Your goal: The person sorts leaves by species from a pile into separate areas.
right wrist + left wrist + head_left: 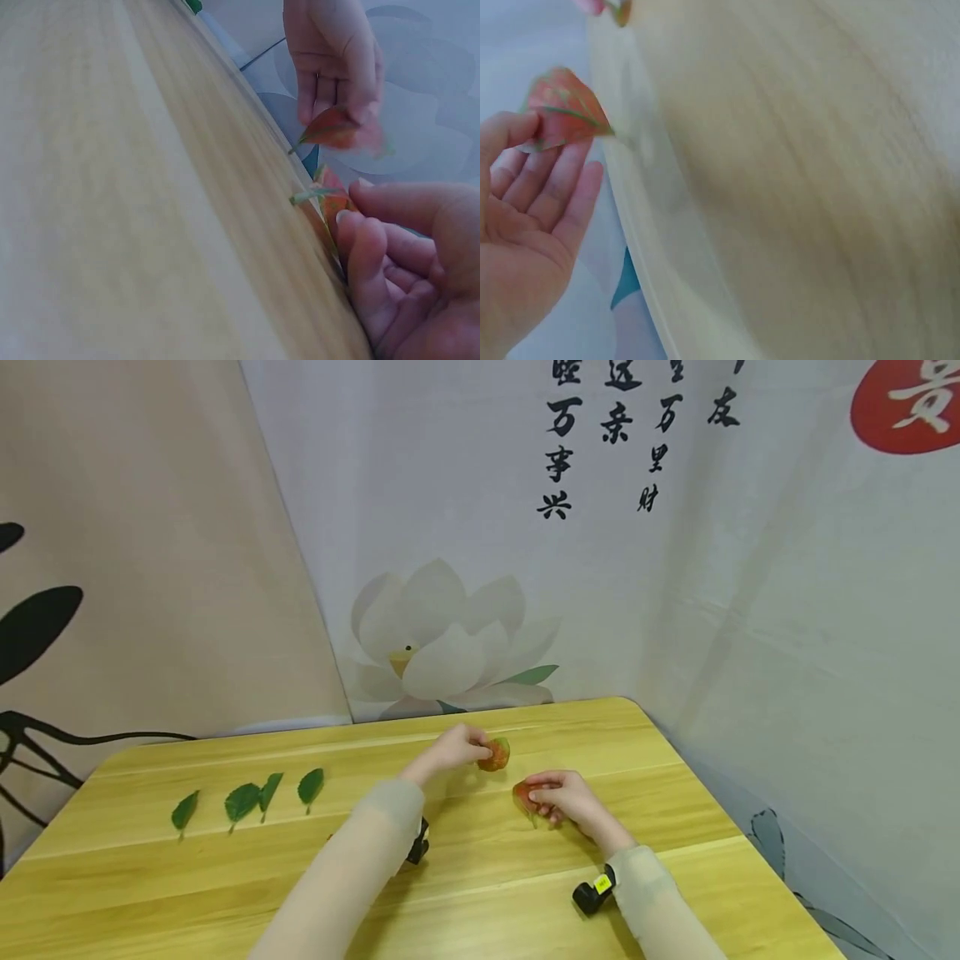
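Observation:
Between its thumb and fingers my left hand [459, 748] pinches a red-orange leaf with green edges [494, 755], held above the far part of the table. In the left wrist view this leaf [566, 112] shows a green midrib and a stem pointing away from the palm. My right hand [567, 796] pinches a second reddish leaf [527, 796], nearer and a little to the right. Its pale green stem sticks out past the fingertips in the right wrist view, where the leaf [334, 199] is partly covered by fingers. The two leaves are apart.
Several green leaves, among them one [311, 786] closest to my left arm, lie in a row on the left of the wooden table [480, 893]. A small red bit [330, 837] peeks out beside my left sleeve. A printed cloth [465, 527] hangs behind the table.

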Demonstrator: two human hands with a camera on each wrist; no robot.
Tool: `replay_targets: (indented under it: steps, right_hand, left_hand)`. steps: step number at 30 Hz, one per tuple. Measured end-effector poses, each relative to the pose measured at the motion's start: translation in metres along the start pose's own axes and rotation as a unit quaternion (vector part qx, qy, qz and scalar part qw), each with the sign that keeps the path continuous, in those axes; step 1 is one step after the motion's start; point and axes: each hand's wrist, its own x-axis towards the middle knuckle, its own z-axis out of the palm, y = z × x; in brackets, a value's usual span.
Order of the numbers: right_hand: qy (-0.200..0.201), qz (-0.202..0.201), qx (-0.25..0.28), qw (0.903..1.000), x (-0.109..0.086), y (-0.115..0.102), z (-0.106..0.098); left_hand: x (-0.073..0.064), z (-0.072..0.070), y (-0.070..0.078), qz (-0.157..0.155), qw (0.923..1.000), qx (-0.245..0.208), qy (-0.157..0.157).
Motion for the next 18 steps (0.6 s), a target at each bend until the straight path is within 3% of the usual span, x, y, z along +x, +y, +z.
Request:
replay_targets:
  steps: [5,11,18]
  right_hand:
    - [0.001,0.001,0.001,1.0000,-0.001,-0.001,-0.001]
    - [0.003,0.002,-0.001,1.0000,-0.002,-0.002,-0.001]
    - [0.003,-0.003,-0.004,1.0000,-0.002,-0.001,0.000]
  left_hand:
    - [-0.002,-0.006,0.000,-0.032,0.9964,-0.079,0.002]
    - [-0.003,-0.010,-0.002,-0.058,0.9906,-0.124,-0.007]
    - [-0.009,-0.014,-0.002,-0.043,0.9893,-0.137,-0.024]
